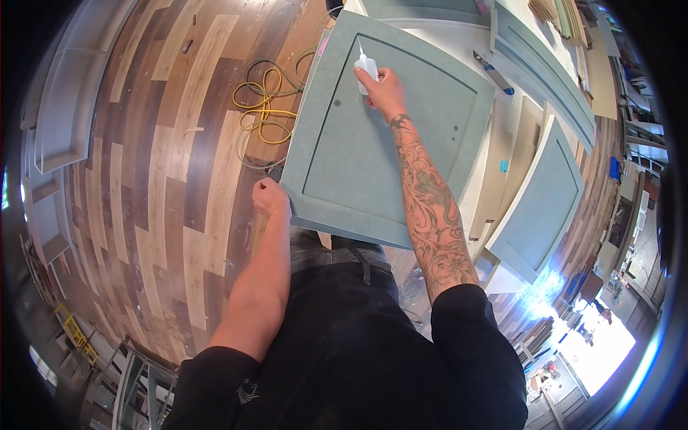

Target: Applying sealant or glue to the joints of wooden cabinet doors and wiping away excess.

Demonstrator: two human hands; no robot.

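Note:
In my right hand [383, 92] is a white squeeze bottle [366, 77] with a thin pointed nozzle, gripped round its body. The nozzle tip is by the upper left corner of the groove on a grey-green cabinet door [387, 158], and I cannot tell whether it touches. The door lies in front of my waist, with a recessed line framing its middle and a few dark spots on its face. My left hand [271, 198] is closed in a fist beside the door's lower left edge. What it holds, if anything, is hidden; a dark object shows just behind it.
A yellow cord [265, 107] and grey hose loops lie on the plank floor [172, 143] left of the door. To the right stand another grey-green door [541, 204] and a long framed panel [548, 79]. A blue-ended tool [494, 73] rests on a white surface between them.

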